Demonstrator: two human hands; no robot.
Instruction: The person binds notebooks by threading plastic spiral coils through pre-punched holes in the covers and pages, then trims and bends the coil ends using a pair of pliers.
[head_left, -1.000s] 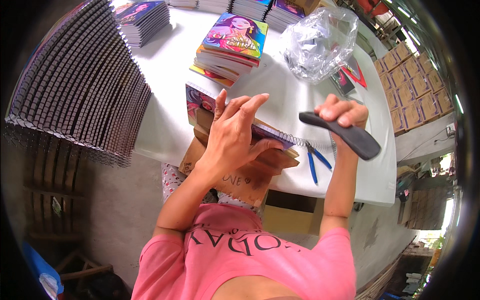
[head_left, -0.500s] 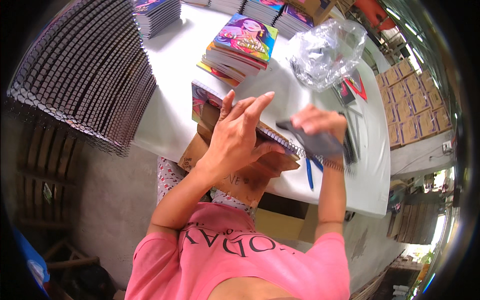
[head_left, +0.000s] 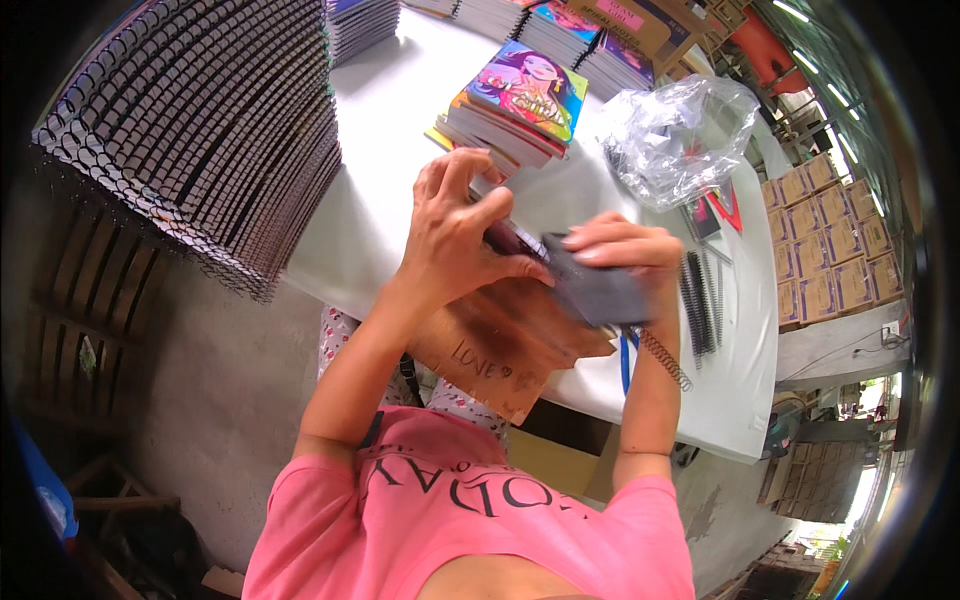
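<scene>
My left hand point(head_left: 437, 235), fingers curled, grips a notebook point(head_left: 512, 240) by its edge over a brown cardboard stand point(head_left: 470, 345). Most of the notebook is hidden behind the hand. Fingers of my right hand point(head_left: 630, 245) press on a dark grey flat pad point(head_left: 603, 293), blurred by motion, which lies against the notebook's bound edge. A loose length of dark spiral coil point(head_left: 665, 360) sticks out below the right hand, next to the wrist. Just beyond the left hand stands a stack of notebooks point(head_left: 525, 100) with colourful covers.
Many coil-bound notebooks rise in a tall pile point(head_left: 200, 130) at the left. Toward the right of the white table point(head_left: 720, 400) lie a crumpled clear plastic bag point(head_left: 680, 135), loose coils point(head_left: 700, 300) and a blue pen-like tool point(head_left: 627, 360). Cartons point(head_left: 830, 240) are stacked beyond.
The right hand and pad have moved left along the notebook's edge, closer to my left hand. My left fingers have curled in, and the notebook's cover no longer shows. The view has shifted slightly.
</scene>
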